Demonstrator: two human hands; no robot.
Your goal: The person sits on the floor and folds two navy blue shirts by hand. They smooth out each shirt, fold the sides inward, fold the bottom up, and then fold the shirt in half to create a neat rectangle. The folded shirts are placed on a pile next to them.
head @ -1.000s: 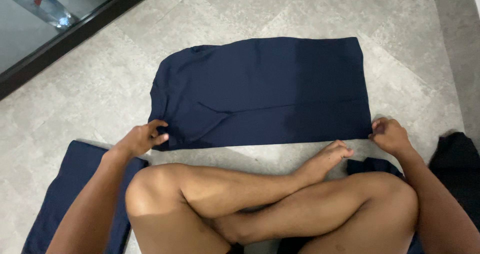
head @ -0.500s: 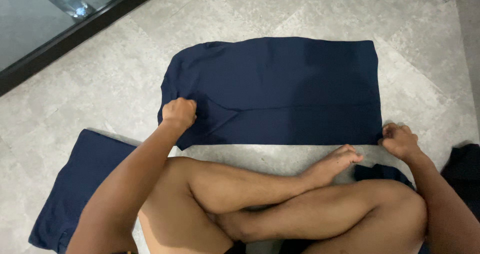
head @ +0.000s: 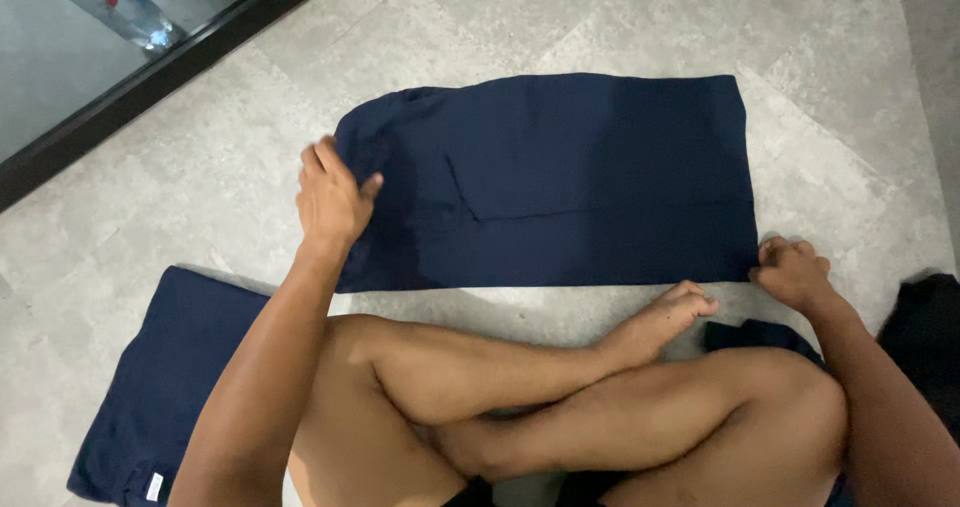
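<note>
A dark navy garment lies spread flat on the grey stone floor in front of my crossed legs. My left hand rests on its left edge, fingers flat on the cloth. My right hand sits at the garment's near right corner, fingers curled and pinching the edge of the fabric.
A folded navy garment lies on the floor to my left, by my knee. Dark cloth lies at my right side, and a bit more under my right knee. A black-framed glass panel runs along the far left.
My left hand has moved from the garment's near left corner up along its left edge. My right hand has stayed at the near right corner.
</note>
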